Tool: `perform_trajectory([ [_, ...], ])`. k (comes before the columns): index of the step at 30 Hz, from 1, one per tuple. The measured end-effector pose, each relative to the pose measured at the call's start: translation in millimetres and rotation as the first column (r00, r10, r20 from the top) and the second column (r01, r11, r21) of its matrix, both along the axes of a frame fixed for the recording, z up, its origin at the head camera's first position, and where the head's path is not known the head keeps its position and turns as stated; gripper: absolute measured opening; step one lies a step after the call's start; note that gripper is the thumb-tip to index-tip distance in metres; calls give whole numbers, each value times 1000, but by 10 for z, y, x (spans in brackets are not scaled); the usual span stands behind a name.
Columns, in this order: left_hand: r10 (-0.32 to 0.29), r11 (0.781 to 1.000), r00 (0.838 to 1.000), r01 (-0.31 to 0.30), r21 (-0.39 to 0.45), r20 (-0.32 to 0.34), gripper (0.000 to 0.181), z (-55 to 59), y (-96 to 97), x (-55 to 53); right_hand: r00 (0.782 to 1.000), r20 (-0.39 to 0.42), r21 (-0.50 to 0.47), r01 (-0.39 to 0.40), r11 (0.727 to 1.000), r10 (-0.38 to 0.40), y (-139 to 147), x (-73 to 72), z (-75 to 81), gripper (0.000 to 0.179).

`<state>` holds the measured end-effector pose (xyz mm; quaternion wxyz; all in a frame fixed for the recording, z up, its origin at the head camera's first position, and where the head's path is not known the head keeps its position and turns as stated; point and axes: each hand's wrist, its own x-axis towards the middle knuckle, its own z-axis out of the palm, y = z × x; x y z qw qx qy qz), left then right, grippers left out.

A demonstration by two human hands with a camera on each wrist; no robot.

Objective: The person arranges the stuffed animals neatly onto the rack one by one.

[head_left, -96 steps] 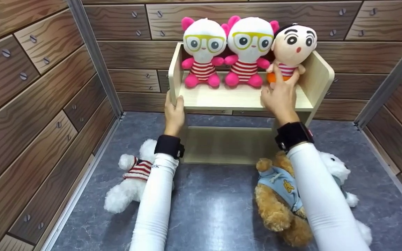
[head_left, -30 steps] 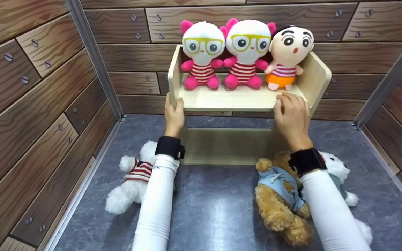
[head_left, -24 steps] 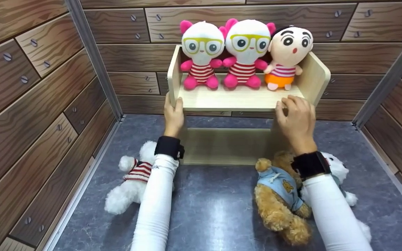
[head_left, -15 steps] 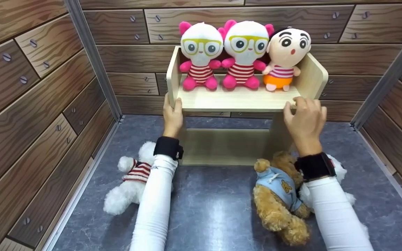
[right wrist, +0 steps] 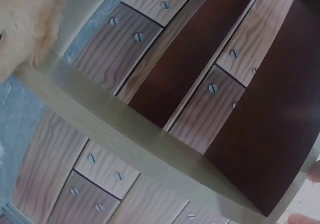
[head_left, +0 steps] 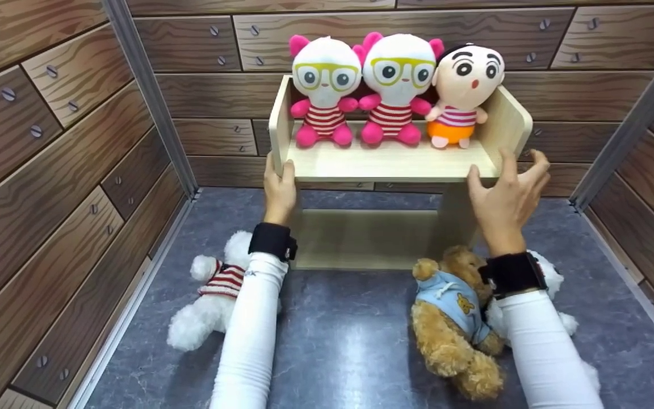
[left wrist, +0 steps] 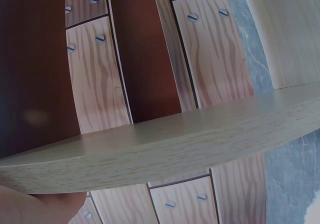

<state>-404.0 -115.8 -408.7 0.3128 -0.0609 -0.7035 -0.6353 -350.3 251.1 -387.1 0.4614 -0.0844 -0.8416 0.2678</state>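
A pale wooden two-tier shelf (head_left: pixel 372 165) stands against the back wall. My left hand (head_left: pixel 280 193) grips its left side panel (head_left: pixel 280 125), thumb in front and fingers on the outer face. My right hand (head_left: pixel 506 199) is at the front right corner of the top board, thumb and fingers spread, fingertips right at the right side panel (head_left: pixel 511 122). On the top board sit two pink-and-white plush toys with yellow glasses, a left one (head_left: pixel 327 85) and a middle one (head_left: pixel 398 85), and a boy doll (head_left: pixel 466 91) in orange shorts on the right.
A white plush toy (head_left: pixel 225 284) in a striped sweater lies on the grey floor (head_left: pixel 349 341) at left. At right lie a brown teddy bear (head_left: pixel 452 318) in a blue hoodie and another white plush (head_left: pixel 554 278), partly behind my right arm. Wood-patterned walls (head_left: pixel 60 199) enclose the space.
My right hand has let go of the boy doll, drawn back to the board's front edge, moved right to the corner and spread its fingers. My left hand keeps its grip on the panel.
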Motion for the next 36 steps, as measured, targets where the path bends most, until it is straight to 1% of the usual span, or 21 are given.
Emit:
perform_trajectory([
  [2, 2, 1000, 1000, -2, 3, -1, 42, 3, -2, -4, 998, 45, -49, -49, 998, 51, 21, -27, -32, 48],
  [4, 1, 1000, 1000, -1, 6, 0, 42, 2, -3, -6, 994, 64, -85, -84, 993, 90, 41, -60, -87, 44],
  [5, 0, 1000, 1000, 0, 8, 3, 42, 4, -3, -5, 993, 62, -97, -97, 991, 103, 47, -75, -117, 43],
  [7, -5, 1000, 1000, 4, 13, 7, 42, 3, -3, 3, 992, 29, -113, -116, 987, 120, 62, -105, -179, 40],
  [10, -6, 1000, 1000, 5, 20, 13, 42, 12, -1, 9, 994, -24, -110, -113, 988, 111, 70, -136, -226, 38],
  [12, -3, 1000, 1000, 3, 25, 13, 42, 25, -3, 12, 993, -44, -115, -117, 986, 113, 65, -154, -232, 38],
  [16, 5, 1000, 1000, -6, 26, 29, 43, 44, -9, 23, 993, -33, -128, -117, 985, 114, 47, -162, -226, 39],
  [20, 15, 1000, 997, -15, 6, 76, 44, 43, -14, 53, 994, -17, -136, -112, 984, 111, 39, -147, -226, 39],
  [23, 5, 1000, 993, -4, -8, 118, 45, 32, -29, 87, 994, -14, -138, -114, 984, 113, 39, -146, -221, 40],
  [25, -18, 1000, 987, 20, -11, 158, 45, 13, -49, 129, 993, -15, -139, -116, 983, 115, 39, -145, -213, 40],
  [26, -39, 999, 984, 41, -5, 175, 46, 1, -66, 156, 993, -16, -142, -118, 983, 117, 38, -145, -211, 40],
  [28, -103, 995, 973, 103, 12, 207, 49, -22, -115, 217, 993, -16, -149, -121, 981, 120, 34, -140, -206, 40],
  [29, -126, 992, 965, 128, 6, 231, 51, -30, -145, 258, 993, -17, -149, -122, 981, 121, 34, -142, -206, 40],
  [30, -134, 989, 956, 145, -25, 263, 53, -34, -182, 307, 992, -18, -149, -124, 981, 123, 35, -145, -207, 40],
  [31, -133, 984, 944, 163, -75, 303, 55, -35, -220, 360, 992, -16, -150, -124, 981, 123, 34, -145, -209, 40],
  [32, -118, 973, 932, 178, -148, 344, 57, -37, -261, 419, 992, -15, -149, -125, 981, 124, 35, -146, -213, 40],
  [33, -77, 951, 917, 185, -246, 392, 59, -37, -299, 485, 992, -15, -145, -125, 982, 124, 37, -146, -216, 40],
  [34, -11, 915, 895, 189, -357, 445, 62, -38, -335, 559, 992, -15, -142, -122, 982, 121, 39, -145, -219, 40],
  [35, 70, 860, 869, 196, -471, 490, 64, -43, -367, 639, 993, -15, -137, -120, 983, 119, 42, -143, -222, 39],
  [36, 154, 793, 844, 205, -575, 513, 66, -55, -396, 715, 993, -16, -133, -118, 984, 117, 45, -139, -225, 39],
])
